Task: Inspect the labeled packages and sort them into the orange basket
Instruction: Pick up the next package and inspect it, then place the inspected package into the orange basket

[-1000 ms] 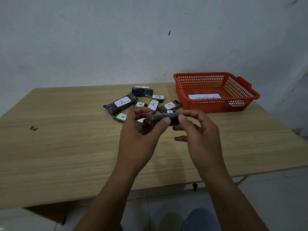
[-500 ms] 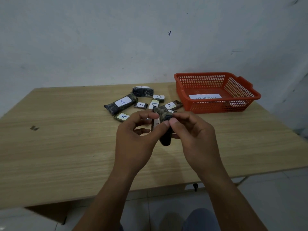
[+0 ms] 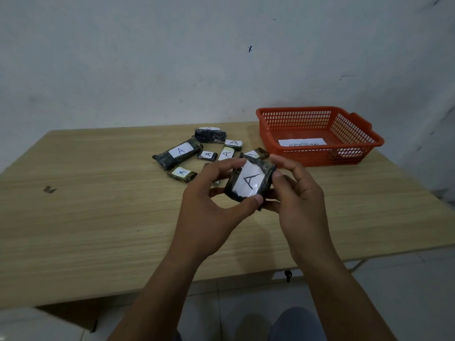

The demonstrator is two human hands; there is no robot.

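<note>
We cannot read the paper slip [image 3: 302, 142] in the orange basket [image 3: 357, 136] fully; its near wall cuts off the lower part of the writing. Our left hand [image 3: 209, 207] covers one small package [image 3: 216, 182] on the table. The held package [image 3: 250, 184] hides our right hand's [image 3: 299, 203] fingertips behind it.

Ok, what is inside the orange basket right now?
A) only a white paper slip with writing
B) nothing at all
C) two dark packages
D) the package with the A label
A: the orange basket holds just a white paper slip with handwriting on its floor; the package with the A label is held in both hands, over the table.
</note>
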